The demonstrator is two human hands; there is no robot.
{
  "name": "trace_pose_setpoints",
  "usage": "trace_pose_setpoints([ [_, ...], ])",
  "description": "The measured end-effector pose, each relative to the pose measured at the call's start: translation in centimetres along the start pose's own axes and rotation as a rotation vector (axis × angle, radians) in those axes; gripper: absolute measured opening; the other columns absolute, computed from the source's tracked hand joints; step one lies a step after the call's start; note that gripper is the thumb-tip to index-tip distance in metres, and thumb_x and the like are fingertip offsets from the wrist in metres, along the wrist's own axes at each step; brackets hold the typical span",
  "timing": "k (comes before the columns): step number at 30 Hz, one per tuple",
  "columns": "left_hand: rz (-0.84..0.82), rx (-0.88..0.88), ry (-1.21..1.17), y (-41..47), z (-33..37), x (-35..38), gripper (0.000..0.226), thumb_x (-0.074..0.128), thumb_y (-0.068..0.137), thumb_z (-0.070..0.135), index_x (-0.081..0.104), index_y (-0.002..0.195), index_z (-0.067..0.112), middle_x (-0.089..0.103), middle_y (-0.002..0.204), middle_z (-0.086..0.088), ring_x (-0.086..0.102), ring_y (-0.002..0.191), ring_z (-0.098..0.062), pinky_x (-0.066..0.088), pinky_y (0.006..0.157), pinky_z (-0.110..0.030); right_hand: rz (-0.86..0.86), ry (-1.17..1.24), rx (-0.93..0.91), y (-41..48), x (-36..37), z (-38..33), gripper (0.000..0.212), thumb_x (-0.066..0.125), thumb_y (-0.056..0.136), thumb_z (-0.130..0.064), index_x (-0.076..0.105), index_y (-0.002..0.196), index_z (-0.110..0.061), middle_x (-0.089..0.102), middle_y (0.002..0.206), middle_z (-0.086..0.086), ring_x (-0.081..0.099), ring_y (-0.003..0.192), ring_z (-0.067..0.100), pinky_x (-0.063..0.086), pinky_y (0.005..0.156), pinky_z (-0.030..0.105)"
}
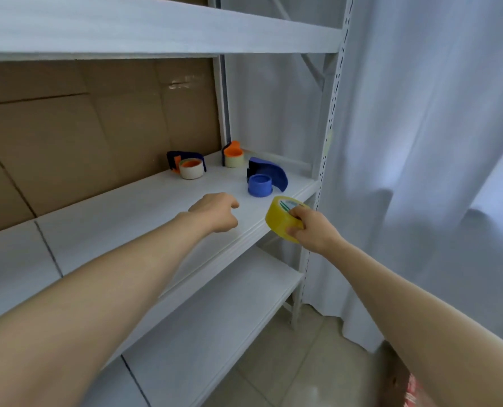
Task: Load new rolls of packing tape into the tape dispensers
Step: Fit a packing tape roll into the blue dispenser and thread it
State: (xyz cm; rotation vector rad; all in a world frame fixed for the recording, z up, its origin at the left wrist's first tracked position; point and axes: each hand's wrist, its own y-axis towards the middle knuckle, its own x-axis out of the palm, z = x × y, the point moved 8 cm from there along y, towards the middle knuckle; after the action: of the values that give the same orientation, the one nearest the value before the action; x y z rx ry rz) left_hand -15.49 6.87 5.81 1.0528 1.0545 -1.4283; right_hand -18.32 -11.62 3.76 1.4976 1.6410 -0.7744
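1. Nearest the lens, both forearms (97,289) stretched toward the shelf (127,207).
2. Near the right end of that board, the blue dispenser (263,177), lying with its hub up and bare. Judged empty, so the one left to load.
3. Further back, the left dispenser (187,165) and the corner dispenser (232,157), each with a pale roll around an orange hub. Judged already loaded, though impossible to say whether those rolls are new.
4. Low over the board, the left hand (215,211), fingers loosely curled, holding nothing.
5. At the front edge, the right hand (312,227), fingers and thumb wrapped round the yellow roll (279,218).
6. Roll held in the air just short of the blue dispenser, apart from it, not yet seated.
7. No real long axis, being a squat ring. Core axis tilted up and away to the right, printed core face uppermost.
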Motion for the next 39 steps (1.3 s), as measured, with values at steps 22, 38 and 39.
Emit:
trace_pose_setpoints([
  [22,0.24,-0.211,-0.723,27.3,2.1,-2.6,0.027,0.046,0.096,0.02,0.062,0.116,0.013,0.063,0.11,-0.014,0.058,0.099,-0.027,0.042,0.077,-0.028,0.016,-0.234,-0.332,28.0,-4.1,2.9,0.047,0.053,0.094,-0.02,0.042,0.14,-0.022,0.046,0.142,0.004,0.037,0.132,0.025,0.038,0.102,0.036],
  [38,0.52,-0.752,-1.322,25.2,1.4,-1.9,0.047,0.066,0.085,0.033,0.053,0.122,0.007,0.063,0.088,-0.007,0.063,0.071,-0.014,0.053,0.043,-0.02,-0.287,0.32,-0.772,35.9,-3.0,1.3,0.044,0.071,0.082,-0.022,0.059,0.123,-0.012,0.058,0.123,0.002,0.048,0.115,0.015,0.032,0.087,0.014],
  [39,0.553,-0.781,-1.332,24.6,1.2,-1.9,0.047,0.066,0.084,0.035,0.054,0.121,0.008,0.062,0.089,-0.007,0.062,0.071,-0.014,0.052,0.043,-0.02,-0.316,0.343,-0.811,35.7,-2.9,0.8,0.042,0.071,0.082,-0.02,0.06,0.121,-0.01,0.059,0.119,0.002,0.049,0.11,0.013,0.033,0.086,0.013],
])
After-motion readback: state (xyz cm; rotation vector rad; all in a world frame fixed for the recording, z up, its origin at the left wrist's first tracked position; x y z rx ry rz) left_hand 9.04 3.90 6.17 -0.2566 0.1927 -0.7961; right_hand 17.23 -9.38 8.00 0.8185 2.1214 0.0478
